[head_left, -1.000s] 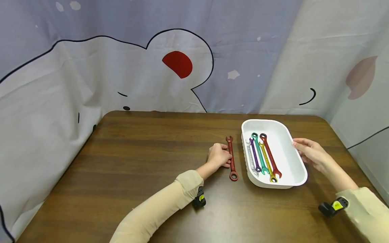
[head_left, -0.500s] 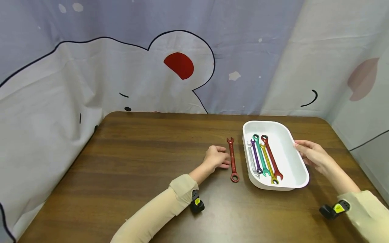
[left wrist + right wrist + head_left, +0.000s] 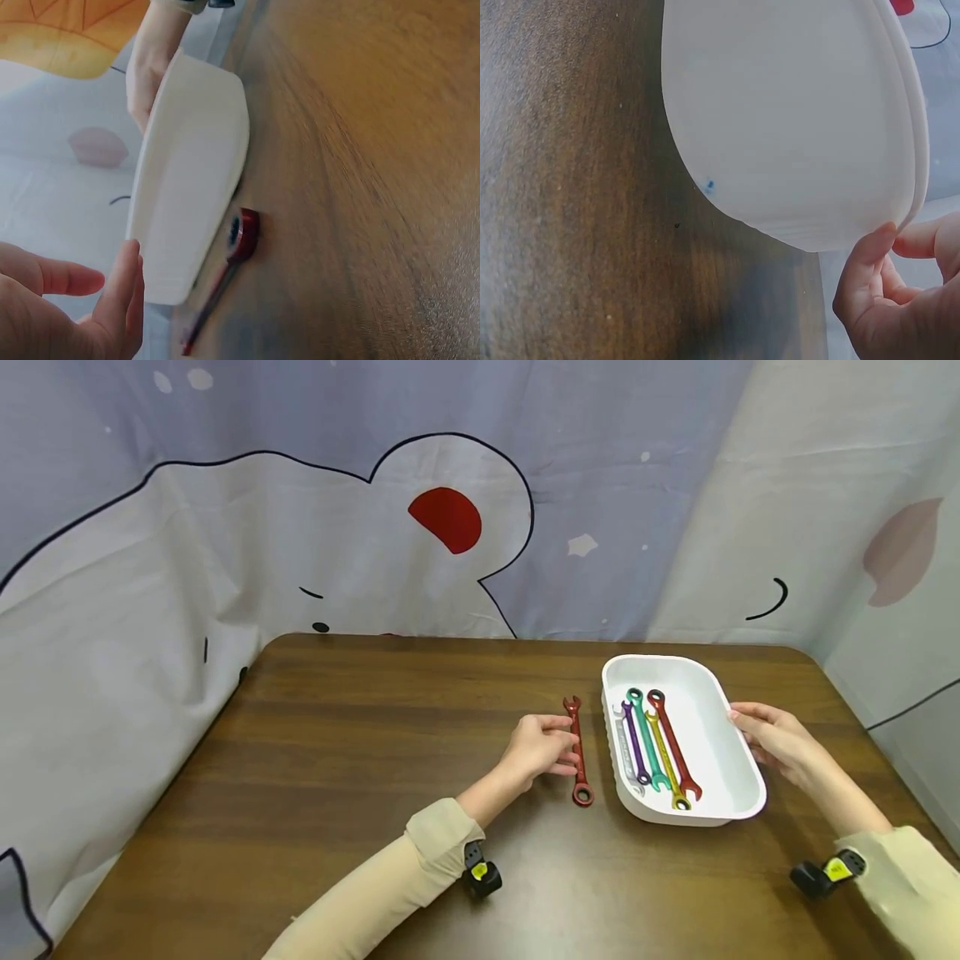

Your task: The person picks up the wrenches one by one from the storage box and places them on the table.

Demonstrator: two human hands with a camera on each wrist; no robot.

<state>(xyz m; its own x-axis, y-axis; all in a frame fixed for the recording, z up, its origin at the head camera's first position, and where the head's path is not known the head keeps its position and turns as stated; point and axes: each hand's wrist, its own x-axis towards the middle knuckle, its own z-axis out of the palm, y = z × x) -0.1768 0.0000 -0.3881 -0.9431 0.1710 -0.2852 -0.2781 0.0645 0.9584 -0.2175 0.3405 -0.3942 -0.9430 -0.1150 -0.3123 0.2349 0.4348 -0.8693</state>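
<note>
A red combination wrench [image 3: 581, 760] lies on the table, left of a white plastic tray [image 3: 723, 760]. My left hand [image 3: 537, 748] hovers at the wrench, its fingers extended across part of the handle in the head view. In the left wrist view, a gap shows between thumb and fingers [image 3: 124, 300], with the wrench apart from them. Side by side in the tray lie a silver wrench [image 3: 624, 752], a purple one [image 3: 636, 742], a green one [image 3: 647, 742], a yellow one [image 3: 666, 760] and another red one [image 3: 672, 743]. My right hand [image 3: 776, 745] pinches the tray's right rim.
The brown wooden table [image 3: 360, 735] extends to the left and front. A patterned curtain [image 3: 315, 543] hangs behind its far edge and along the sides. Wrist cameras sit on both forearms, the left one [image 3: 480, 872] above the tabletop.
My left hand drew back left from the red wrench, then moved right over its handle again. The right hand stays on the tray rim. The view has shifted slightly.
</note>
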